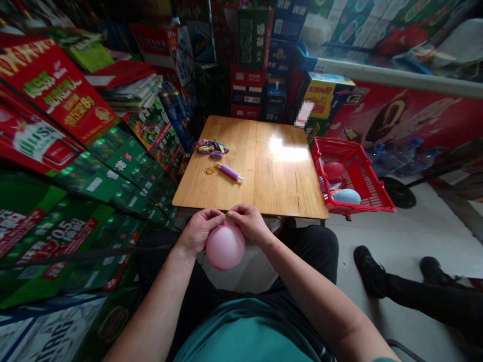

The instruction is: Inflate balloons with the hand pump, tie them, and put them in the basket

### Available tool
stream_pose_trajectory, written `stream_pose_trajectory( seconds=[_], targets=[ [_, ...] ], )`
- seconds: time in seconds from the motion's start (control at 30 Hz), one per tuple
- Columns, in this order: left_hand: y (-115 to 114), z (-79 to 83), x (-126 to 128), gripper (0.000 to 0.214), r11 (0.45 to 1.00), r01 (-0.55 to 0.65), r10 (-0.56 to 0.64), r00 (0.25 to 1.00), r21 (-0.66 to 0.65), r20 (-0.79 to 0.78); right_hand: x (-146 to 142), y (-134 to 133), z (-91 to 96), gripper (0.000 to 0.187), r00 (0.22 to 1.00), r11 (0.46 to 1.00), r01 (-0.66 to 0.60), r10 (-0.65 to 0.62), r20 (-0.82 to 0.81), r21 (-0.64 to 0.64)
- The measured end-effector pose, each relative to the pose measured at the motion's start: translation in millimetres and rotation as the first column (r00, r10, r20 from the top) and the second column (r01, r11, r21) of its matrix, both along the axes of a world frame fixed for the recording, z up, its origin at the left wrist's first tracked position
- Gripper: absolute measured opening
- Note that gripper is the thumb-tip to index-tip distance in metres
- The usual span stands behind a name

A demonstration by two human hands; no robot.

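Both the left hand [199, 230] and the right hand [249, 221] pinched a pink balloon [225, 247] by its neck, near a table [277, 188] bearing a purple pump [229, 172].

Left hand [198, 231] beside right hand [249, 221], fingertips [219, 219] pinched, forearms [158, 296] converging

Tabletop [271, 188]: pale wood
Light: white glare on the tabletop's right half
Floor [381, 229]: light grey, right
Left: stacked green cartons [124, 168]
Far: red boxes [248, 78] beside blue boxes [289, 22]
Far right: red panel [418, 108] with ice-cream pictures
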State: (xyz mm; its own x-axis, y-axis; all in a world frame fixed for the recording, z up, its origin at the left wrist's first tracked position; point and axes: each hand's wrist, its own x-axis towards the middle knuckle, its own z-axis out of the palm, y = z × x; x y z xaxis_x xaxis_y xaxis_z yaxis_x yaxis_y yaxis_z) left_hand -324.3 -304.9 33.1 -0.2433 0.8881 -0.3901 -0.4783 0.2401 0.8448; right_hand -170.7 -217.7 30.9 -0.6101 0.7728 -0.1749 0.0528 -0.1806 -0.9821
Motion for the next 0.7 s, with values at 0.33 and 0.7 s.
stream_pose_trajectory(
  seconds=[0.33, 0.7],
  targets=[
    [9.5, 9.2, 13.4, 0.022, 0.987, 0.163, -0.160, 0.974, -0.006, 0.162, 21.4, 7.7, 3.0, 0.020, 0.998, 0.996, 0.065, -0.065, -0.012, 0.053],
    [39.8, 12.6, 47.7, 0.025, 0.995, 0.093, -0.086, 0.985, 0.044, -0.149, 60.0, 18.8, 10.1, 0.018, 0.998, 0.983, -0.042, 0.032, 0.054, 0.180]
  ],
)
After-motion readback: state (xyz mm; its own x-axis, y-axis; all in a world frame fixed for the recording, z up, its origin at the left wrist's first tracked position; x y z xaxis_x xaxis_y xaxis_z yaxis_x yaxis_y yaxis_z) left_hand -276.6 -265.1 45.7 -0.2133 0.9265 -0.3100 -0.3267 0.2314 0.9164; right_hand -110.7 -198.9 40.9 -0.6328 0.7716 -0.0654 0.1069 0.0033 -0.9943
